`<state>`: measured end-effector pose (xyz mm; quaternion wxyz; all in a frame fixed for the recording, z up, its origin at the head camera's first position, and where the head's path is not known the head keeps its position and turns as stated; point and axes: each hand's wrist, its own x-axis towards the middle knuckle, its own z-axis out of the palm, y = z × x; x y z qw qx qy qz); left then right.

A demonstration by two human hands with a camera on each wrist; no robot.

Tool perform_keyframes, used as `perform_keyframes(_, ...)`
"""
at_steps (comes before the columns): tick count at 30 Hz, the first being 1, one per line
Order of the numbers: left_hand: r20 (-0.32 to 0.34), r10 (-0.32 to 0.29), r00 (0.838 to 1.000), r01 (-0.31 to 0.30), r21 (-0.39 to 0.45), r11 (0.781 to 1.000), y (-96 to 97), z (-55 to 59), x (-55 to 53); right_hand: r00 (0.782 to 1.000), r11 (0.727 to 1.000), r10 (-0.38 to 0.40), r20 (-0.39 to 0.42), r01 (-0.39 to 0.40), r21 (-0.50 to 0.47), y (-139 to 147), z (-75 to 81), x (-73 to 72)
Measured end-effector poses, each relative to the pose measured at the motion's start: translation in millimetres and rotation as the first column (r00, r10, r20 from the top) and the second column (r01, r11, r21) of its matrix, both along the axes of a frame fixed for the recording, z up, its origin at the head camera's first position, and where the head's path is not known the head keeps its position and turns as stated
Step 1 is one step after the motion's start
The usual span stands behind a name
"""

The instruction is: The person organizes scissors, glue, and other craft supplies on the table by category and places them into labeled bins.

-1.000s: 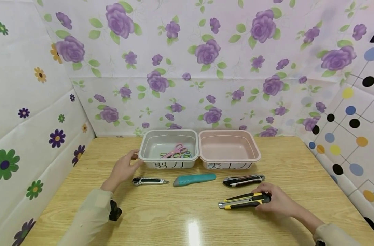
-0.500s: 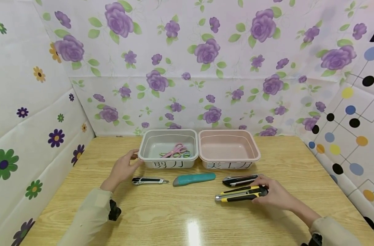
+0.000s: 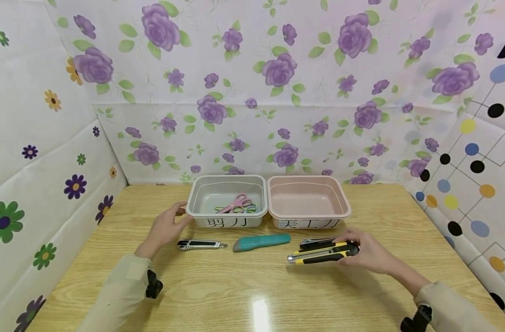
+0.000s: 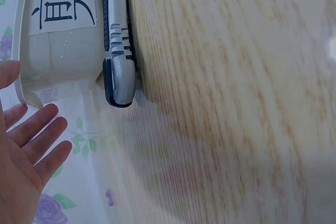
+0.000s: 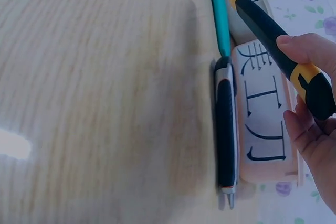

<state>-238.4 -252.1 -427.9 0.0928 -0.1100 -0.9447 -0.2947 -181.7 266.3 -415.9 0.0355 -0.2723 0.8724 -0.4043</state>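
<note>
The yellow-and-black cutter (image 3: 318,253) is held up off the surface (image 3: 219,286), in front of the pink tub (image 3: 309,216), w/ its metal nose pointed to the L and the black cutter (image 3: 312,242) partly hidden behind it. It's pinched near the rear end by the R hand (image 3: 367,253), thumb on one side, fingertips on the other, as seen in the R wrist view. The L hand (image 3: 165,230) is placed by the L end of the grey tub (image 3: 227,215), fingers loosely spread, thumb at the rim corner; whether the rim is actually pressed can't be told. Handling, as judged: body prob. stiff, plastic w/ metal channel, light to moderate wt, easily carried one-handed, not fragile. Black parts look like grip inserts, so slipping is prob. limited there; the metal nose would likely be slicker & is best left untouched, esp. as it can't be made out whether any blade is exposed. B/c it's held at one end, some nose droop or twist might be felt; a steadier hold would be got nearer mid-body, on the black panels, thumb kept off the slider. For the others on the surface, the teal cutter (image 3: 262,242) looks smooth & light, so best taken round the middle; the silver cutter (image 3: 200,244) is best lifted by its L half, away from the narrow metal tip at R. The scissors (image 3: 237,203) in the grey tub are best taken by the loops.
</note>
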Motion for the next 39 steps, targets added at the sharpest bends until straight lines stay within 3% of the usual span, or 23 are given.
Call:
perform_keyframes(19, 0.014, -0.006, 1.000, 0.006, 0.004, 1.000, 1.0, 3.2, 2.7, 0.999, 0.999, -0.003, -0.036, 0.001, -0.048, -1.9, 24.1, -15.9)
perform_keyframes(26, -0.002, -0.013, 1.000, 0.013, 0.000, 1.000, 1.3, 3.0, 1.5, 0.994, 0.999, -0.034, -0.100, 0.032, -0.023, -1.9, 32.8, -23.7)
perform_keyframes(39, 0.003, -0.012, 1.000, 0.012, 0.003, 1.000, 1.1, 1.8, 1.1, 0.989, 0.996, -0.091, -0.120, 0.091, -0.008, -8.0, 42.1, -34.0)
